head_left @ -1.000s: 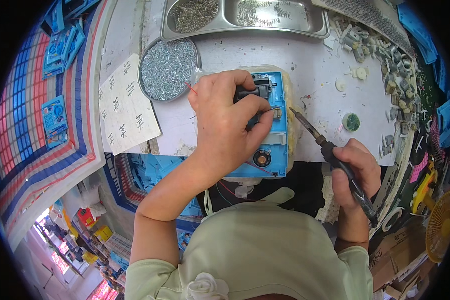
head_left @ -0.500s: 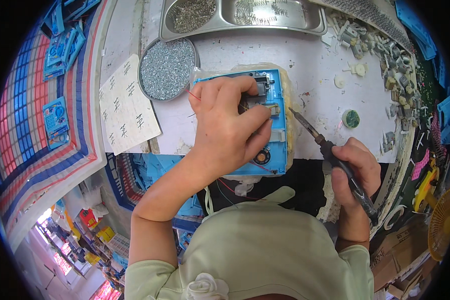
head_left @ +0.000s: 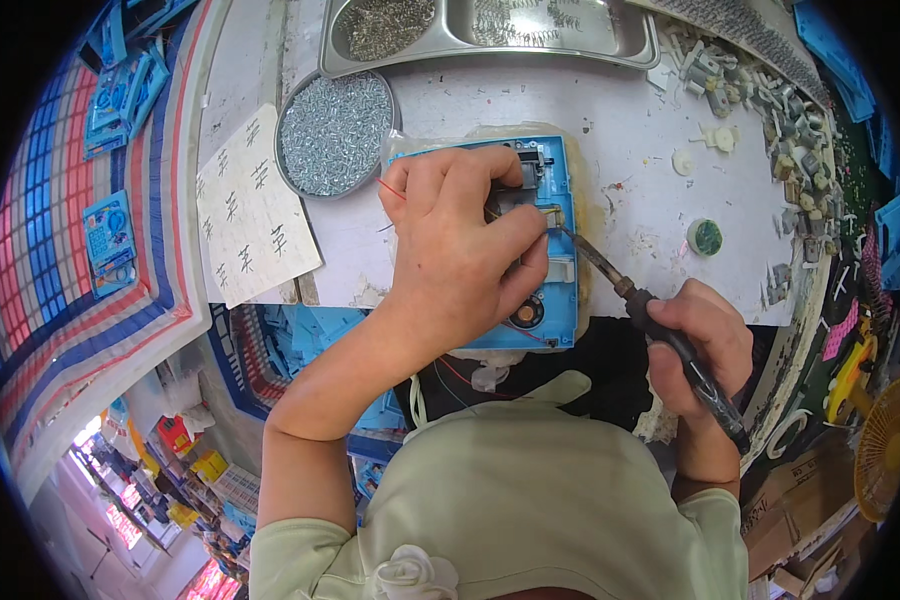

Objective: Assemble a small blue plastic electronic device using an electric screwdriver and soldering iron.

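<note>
A blue plastic casing [head_left: 563, 318] lies open-side up on a pad at the table's front edge. Over its left part rests my left hand [head_left: 460, 235], fingers bent and thumb drawn in; whatever they pinch is hidden behind them. A red wire [head_left: 391, 188] sticks out at that hand's left side. Inside the casing I see a black part [head_left: 532, 170] near the top and a round speaker [head_left: 526, 313] near the bottom. My right hand [head_left: 708, 345] is wrapped round the black handle of a soldering iron [head_left: 610, 270]. Its tip reaches a small metal part beside my left fingertips.
A round dish of small screws [head_left: 336, 135] and a steel tray [head_left: 450, 52] holding springs stand at the back. A marked card [head_left: 255, 215] lies left. On the right are a green roll of solder [head_left: 705, 237] and a heap of small motors [head_left: 795, 150].
The soldering iron has moved left and slightly up with my right hand, so its tip is now over the casing by my left fingertips. My left hand has barely shifted.
</note>
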Motion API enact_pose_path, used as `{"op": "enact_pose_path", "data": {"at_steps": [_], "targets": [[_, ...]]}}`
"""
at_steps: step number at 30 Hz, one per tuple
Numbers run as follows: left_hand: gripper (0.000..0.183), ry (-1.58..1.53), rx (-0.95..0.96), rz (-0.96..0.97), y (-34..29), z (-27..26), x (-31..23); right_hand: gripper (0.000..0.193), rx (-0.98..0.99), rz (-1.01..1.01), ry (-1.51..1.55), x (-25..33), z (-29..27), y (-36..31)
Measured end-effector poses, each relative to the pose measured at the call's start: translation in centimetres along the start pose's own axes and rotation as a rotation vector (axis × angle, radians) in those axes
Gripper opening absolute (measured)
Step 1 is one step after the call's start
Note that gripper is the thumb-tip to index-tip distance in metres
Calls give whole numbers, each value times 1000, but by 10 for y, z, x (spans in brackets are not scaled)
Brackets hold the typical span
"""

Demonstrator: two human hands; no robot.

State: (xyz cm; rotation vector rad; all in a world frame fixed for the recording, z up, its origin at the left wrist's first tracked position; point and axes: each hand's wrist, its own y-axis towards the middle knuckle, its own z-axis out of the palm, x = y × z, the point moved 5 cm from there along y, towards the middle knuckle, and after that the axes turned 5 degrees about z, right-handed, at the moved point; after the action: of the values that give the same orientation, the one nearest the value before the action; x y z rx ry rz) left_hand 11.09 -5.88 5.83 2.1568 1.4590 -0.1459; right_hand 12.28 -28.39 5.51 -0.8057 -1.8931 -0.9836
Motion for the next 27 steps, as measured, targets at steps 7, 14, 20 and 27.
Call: {"op": "enact_pose_path", "data": {"at_steps": [7,14,20,27], "targets": [[17,15,-1,-1,-1,0,0,28,19,-19,-13,3,2,3],[17,46,12,9,1,0,-1,28,44,-88,-71,8,4,5],[18,48,2,12,0,-1,-2,27,40,-99,-91,10,2,4],[18,53,5,21,2,-1,-3,28,33,-98,-85,10,1,4]]}}
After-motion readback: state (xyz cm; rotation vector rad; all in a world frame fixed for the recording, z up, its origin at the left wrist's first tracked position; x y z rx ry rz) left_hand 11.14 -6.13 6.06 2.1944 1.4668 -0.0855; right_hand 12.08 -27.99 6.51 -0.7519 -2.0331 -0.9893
